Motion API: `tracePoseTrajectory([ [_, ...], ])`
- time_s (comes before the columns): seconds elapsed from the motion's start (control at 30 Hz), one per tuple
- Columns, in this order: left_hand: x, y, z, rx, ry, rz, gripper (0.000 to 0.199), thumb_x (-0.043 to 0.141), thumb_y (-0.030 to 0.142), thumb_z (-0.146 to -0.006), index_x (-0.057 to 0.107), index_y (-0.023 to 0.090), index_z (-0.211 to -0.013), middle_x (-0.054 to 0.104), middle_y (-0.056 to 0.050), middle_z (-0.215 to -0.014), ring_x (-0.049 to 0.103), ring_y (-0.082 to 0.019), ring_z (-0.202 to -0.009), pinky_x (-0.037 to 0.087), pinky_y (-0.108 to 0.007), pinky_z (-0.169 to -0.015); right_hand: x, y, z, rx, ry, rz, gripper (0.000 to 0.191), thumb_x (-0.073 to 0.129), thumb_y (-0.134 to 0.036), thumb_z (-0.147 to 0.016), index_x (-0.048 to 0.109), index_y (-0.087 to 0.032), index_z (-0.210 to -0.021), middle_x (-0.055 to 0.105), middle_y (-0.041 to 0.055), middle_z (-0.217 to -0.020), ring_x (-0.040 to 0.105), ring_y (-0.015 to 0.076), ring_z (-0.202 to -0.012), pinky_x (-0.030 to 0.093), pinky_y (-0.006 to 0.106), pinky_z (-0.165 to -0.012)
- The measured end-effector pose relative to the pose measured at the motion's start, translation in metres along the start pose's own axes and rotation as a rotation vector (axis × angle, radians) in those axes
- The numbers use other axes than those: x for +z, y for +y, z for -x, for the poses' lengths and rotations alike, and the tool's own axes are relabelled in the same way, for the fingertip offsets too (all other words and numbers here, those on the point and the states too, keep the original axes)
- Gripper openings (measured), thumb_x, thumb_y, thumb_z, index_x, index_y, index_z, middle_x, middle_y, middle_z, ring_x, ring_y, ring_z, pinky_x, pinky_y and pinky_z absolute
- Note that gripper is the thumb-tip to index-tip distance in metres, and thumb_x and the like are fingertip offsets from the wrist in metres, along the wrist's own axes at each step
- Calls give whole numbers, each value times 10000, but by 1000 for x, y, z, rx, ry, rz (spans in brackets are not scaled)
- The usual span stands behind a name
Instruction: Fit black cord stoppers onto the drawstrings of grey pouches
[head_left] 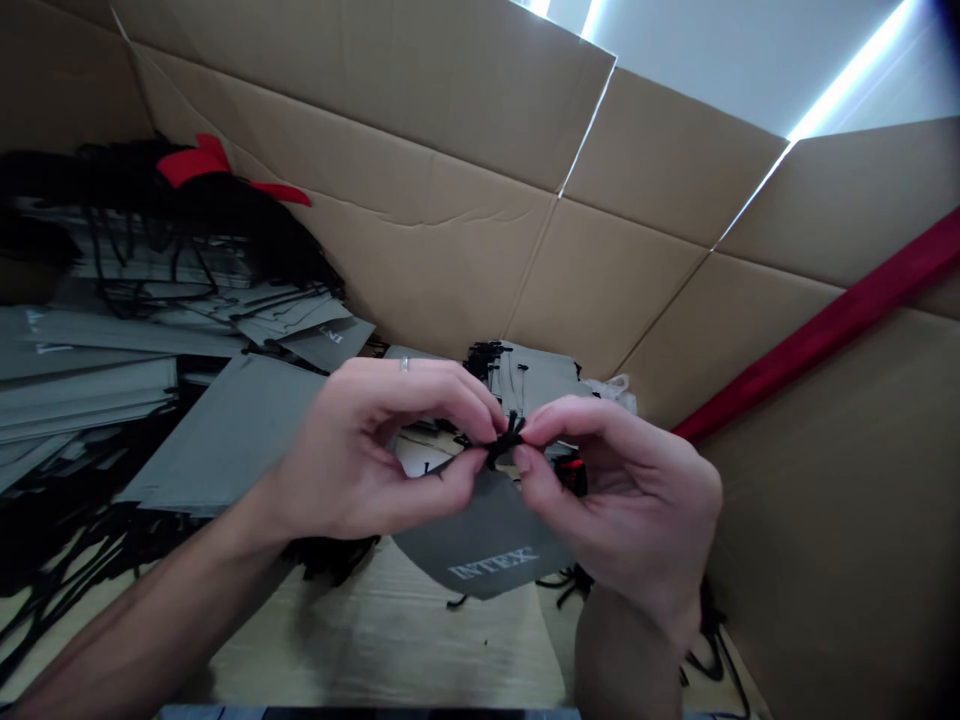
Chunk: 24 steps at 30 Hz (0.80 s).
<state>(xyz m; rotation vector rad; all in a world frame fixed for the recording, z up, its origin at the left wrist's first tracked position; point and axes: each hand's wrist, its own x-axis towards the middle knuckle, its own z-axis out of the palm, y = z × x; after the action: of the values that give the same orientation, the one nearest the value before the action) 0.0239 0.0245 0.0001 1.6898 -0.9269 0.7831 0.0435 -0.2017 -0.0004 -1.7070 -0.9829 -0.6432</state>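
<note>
Between my two hands is a black cord (504, 443), bunched in a small knot with short ends sticking up. My left hand (390, 440) pinches its left side between thumb and forefinger. From the right, my right hand (622, 490) pinches the other side the same way; both hands are closed on it. Just below the knot hangs a grey pouch (491, 540) with white "INTEX" lettering, its top gathered toward the cord. Fingers hide part of the knot and of the pouch's upper edge.
Stacks of flat grey pouches (225, 430) with black cords lie at the left. Above them rests a black cord bundle (277, 235) with a red strip (196, 163). More pouches (536, 370) lie behind my hands. Cardboard walls (420, 190) enclose the work surface (390, 640); a red band (825, 320) crosses the right.
</note>
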Motion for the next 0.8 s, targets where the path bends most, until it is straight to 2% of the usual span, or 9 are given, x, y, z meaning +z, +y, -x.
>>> tracePoseTrajectory([
  [0.1,-1,-1,-2,-185,-97,76,287,823,77,-939,794,187,-1202,871,-52,-1039,850,-163,-904,725,-212,-834,1,1,-1,1,69,17,245,813,-49,-942,811,-271,-1046,829,-4,-951,793,191,-849,650,336,-756],
  [0.17,-3,0,-2,-274,-219,65,79,789,183,-1026,813,182,-1102,817,-15,-883,777,-129,-753,653,-170,-675,-1,1,-2,-1,90,21,252,810,-39,-938,806,-273,-1033,814,-11,-949,788,185,-877,643,328,-782],
  [0.2,-4,0,-2,-288,-260,46,93,751,220,-1065,814,181,-1010,762,6,-792,708,-110,-673,582,-157,-592,-2,1,-2,2,80,9,264,809,-32,-930,804,-273,-1037,805,-12,-961,783,183,-897,643,323,-797],
  [0.27,-5,2,-2,-283,-285,-11,237,694,256,-1103,802,179,-906,685,27,-699,598,-92,-592,465,-164,-511,-7,1,-4,25,24,-44,334,832,-35,-905,802,-278,-1132,800,-6,-1051,776,185,-951,662,321,-835],
  [0.33,-5,4,-1,-260,-266,-63,241,676,251,-1105,813,183,-919,717,24,-714,612,-97,-595,451,-179,-512,-11,2,-7,45,-67,-110,478,894,-66,-874,784,-289,-1283,802,4,-1157,778,190,-993,690,321,-859],
  [0.4,-4,6,1,-230,-259,-97,237,662,217,-1097,824,186,-927,762,16,-741,651,-105,-604,462,-189,-520,-15,4,-9,47,-154,-141,529,936,-94,-869,779,-291,-1334,816,3,-1156,786,183,-980,699,302,-836],
  [0.57,-3,8,2,-172,-250,-157,209,678,130,-1051,806,191,-898,718,37,-674,590,-95,-560,431,-203,-515,-17,9,-11,-4,-224,-109,220,877,-80,-915,819,-254,-1037,833,-11,-912,770,155,-761,645,274,-678],
  [0.67,-4,9,1,-169,-283,-152,201,676,103,-1051,803,192,-922,713,46,-679,589,-85,-557,420,-195,-510,-16,8,-10,8,-202,-104,236,854,-52,-864,802,-252,-977,817,-17,-848,773,167,-735,638,280,-656],
  [0.8,-4,11,0,-147,-289,-147,212,683,96,-1046,791,201,-896,715,51,-681,575,-91,-554,415,-217,-508,-16,7,-10,3,-240,-142,250,872,-74,-854,815,-246,-1027,834,-6,-902,781,165,-764,658,266,-675],
])
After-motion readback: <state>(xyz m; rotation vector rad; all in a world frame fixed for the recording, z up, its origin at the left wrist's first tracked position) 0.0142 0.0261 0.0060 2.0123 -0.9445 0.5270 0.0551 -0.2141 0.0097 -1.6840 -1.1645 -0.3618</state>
